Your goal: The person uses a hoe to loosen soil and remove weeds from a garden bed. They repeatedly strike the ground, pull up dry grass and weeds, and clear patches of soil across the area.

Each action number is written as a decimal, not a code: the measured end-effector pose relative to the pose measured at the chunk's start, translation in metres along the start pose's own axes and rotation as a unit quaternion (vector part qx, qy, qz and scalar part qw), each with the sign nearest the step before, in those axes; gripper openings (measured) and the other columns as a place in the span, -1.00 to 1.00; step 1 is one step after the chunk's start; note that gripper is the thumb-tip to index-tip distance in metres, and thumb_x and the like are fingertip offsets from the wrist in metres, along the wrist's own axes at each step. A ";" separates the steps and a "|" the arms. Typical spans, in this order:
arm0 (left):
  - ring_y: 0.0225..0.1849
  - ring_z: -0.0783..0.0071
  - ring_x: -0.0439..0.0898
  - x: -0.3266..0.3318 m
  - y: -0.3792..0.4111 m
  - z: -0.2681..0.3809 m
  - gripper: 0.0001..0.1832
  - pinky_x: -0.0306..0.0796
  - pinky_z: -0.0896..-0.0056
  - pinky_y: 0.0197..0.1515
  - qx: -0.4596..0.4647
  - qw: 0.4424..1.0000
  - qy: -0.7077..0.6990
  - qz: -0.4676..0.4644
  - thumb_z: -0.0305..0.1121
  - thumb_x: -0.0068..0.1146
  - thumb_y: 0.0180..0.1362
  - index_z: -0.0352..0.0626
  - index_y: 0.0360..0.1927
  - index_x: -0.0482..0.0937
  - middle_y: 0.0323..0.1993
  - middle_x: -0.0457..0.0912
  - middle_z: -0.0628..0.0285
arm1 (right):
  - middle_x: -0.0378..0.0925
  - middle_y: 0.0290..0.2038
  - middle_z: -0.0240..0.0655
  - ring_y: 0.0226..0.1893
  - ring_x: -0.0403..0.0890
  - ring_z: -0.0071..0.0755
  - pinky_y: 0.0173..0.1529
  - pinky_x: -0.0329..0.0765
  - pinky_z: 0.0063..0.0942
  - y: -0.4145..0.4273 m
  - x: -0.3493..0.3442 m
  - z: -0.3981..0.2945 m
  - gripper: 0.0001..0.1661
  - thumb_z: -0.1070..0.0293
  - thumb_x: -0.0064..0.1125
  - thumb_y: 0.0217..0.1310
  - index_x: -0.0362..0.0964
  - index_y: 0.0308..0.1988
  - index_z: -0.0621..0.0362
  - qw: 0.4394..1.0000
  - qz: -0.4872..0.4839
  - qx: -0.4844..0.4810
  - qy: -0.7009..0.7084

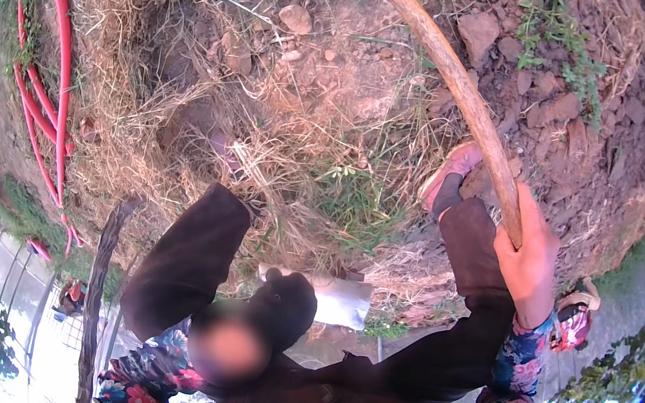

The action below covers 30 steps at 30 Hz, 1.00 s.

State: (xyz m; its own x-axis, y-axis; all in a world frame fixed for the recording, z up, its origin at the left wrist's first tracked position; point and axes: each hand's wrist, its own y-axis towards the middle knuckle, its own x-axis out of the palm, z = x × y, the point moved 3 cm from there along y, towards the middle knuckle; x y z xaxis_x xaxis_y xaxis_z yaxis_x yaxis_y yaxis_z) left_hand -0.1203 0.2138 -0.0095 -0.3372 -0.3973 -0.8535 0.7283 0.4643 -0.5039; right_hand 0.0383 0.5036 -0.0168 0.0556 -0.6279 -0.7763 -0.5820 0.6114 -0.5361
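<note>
My right hand is closed around the lower end of a long, slightly curved wooden tool handle. The handle slants up and left past the top edge, so its far end is out of view. Near the end of a floral sleeve, a blurred patch covers the place of my left hand, and its fingers cannot be made out. Before me lies earth with matted dry grass. Beside the handle, my right foot wears a pink shoe; dark trousers cover my bent legs.
Looped red flat hose lies at left. A rough wooden post rises near my left side. Clods and stones cover the upper right. A pale shiny sheet lies between my legs. Other people are at right and lower left.
</note>
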 end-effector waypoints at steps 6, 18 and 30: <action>-0.31 0.32 0.48 0.014 0.009 0.054 -0.73 0.39 0.34 -0.29 -0.546 0.803 0.239 -0.007 -0.24 0.00 0.10 -0.27 -0.27 0.46 -0.37 0.49 0.14 | 0.50 -0.30 0.09 -0.32 0.57 0.11 -0.30 0.52 -0.19 0.000 0.015 0.009 -0.38 0.56 0.08 -0.12 0.29 0.07 0.17 0.997 -0.010 0.060 0.046; -0.50 0.29 0.47 -0.055 0.002 -0.044 -0.77 0.39 0.30 -0.42 -0.654 0.640 -0.376 0.144 -0.29 0.20 -0.06 -0.22 -0.40 0.49 -0.55 0.48 0.17 | 0.51 -0.27 0.07 -0.28 0.56 0.11 -0.25 0.53 -0.19 -0.021 0.042 0.012 -0.39 0.54 0.15 -0.17 0.32 0.02 0.25 0.981 -0.002 0.093 0.171; -0.40 0.22 0.51 0.002 0.028 0.046 -0.76 0.42 0.24 -0.32 -0.497 0.590 -0.633 -0.054 -0.29 0.18 -0.10 -0.13 -0.33 0.52 -0.45 0.52 0.14 | 0.54 -0.26 0.07 -0.23 0.62 -0.20 -0.14 0.51 -0.42 -0.054 0.031 0.007 -0.34 0.50 0.27 -0.17 0.29 0.03 0.43 0.947 -0.017 0.158 0.280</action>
State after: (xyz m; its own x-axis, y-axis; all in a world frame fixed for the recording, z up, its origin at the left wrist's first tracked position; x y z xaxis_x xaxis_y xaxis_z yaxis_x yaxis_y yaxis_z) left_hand -0.0737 0.1896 -0.0195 0.8256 -0.4484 -0.3425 -0.1796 0.3666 -0.9129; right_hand 0.0771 0.4540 -0.0138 -0.4197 -0.7525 -0.5074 -0.3115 0.6446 -0.6982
